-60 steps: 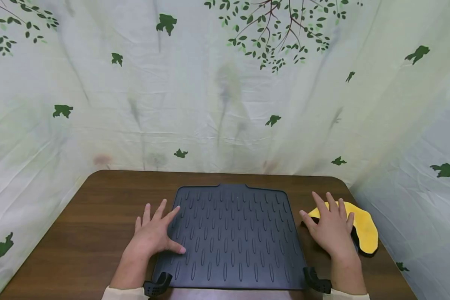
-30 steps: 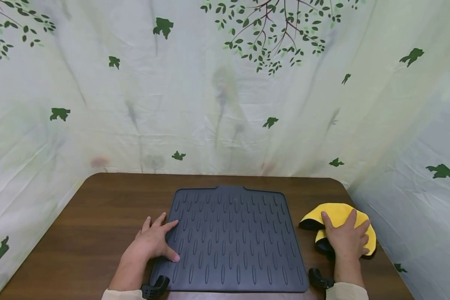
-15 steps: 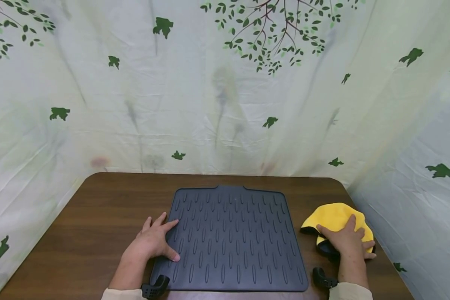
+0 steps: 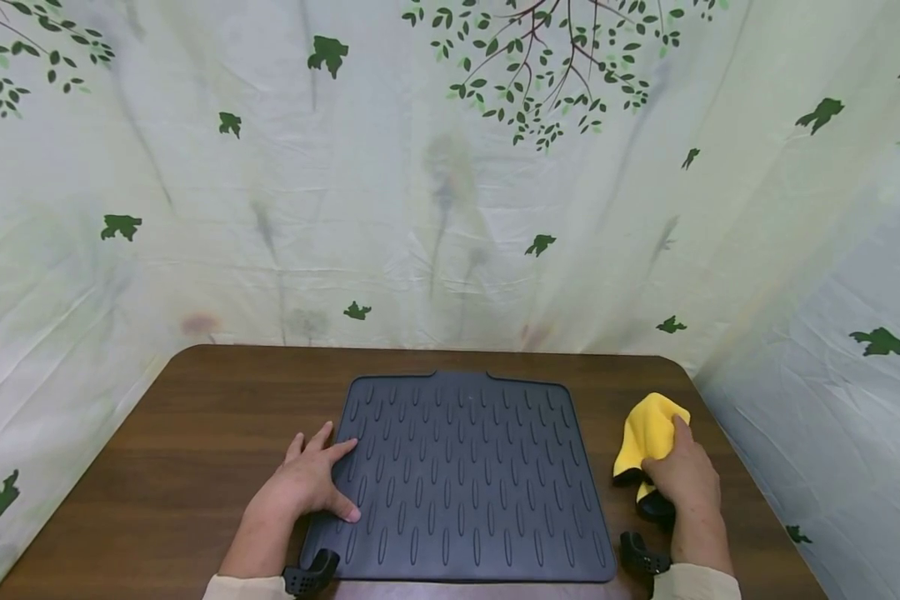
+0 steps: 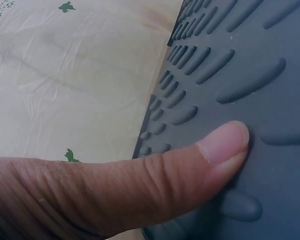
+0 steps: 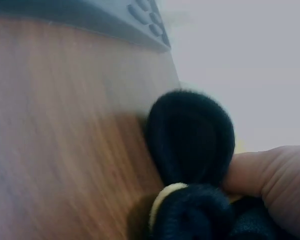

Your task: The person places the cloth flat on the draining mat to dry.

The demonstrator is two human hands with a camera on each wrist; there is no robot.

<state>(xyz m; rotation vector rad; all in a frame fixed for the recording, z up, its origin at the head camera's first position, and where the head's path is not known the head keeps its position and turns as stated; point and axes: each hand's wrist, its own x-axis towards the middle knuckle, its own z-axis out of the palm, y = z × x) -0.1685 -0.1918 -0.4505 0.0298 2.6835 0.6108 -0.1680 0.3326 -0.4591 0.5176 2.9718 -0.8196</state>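
A dark grey ridged mat [image 4: 461, 483] lies flat on the brown wooden table, with a raised tab along its far edge. My left hand [image 4: 303, 483] rests at the mat's left edge, fingers spread. In the left wrist view its thumb lies across the ridged surface of the mat [image 5: 250, 45]. To the right of the mat, my right hand [image 4: 686, 475] grips a bunched cloth [image 4: 648, 429], yellow on one face and black on the other. Folded loops of the black side [image 6: 190, 135] show beside the thumb in the right wrist view. The other right fingers are mostly hidden.
The brown tabletop [image 4: 195, 450] extends on both sides of the mat. A pale curtain [image 4: 390, 208] with a green leaf print hangs behind the table and along its sides. Each wrist wears a black band device, the left one [image 4: 311, 573] overlapping the mat's near corner.
My right hand has come down onto the spread cloth, gathered it into a bunch and drawn it leftward. The left hand has shifted slightly and stays at the mat's edge.
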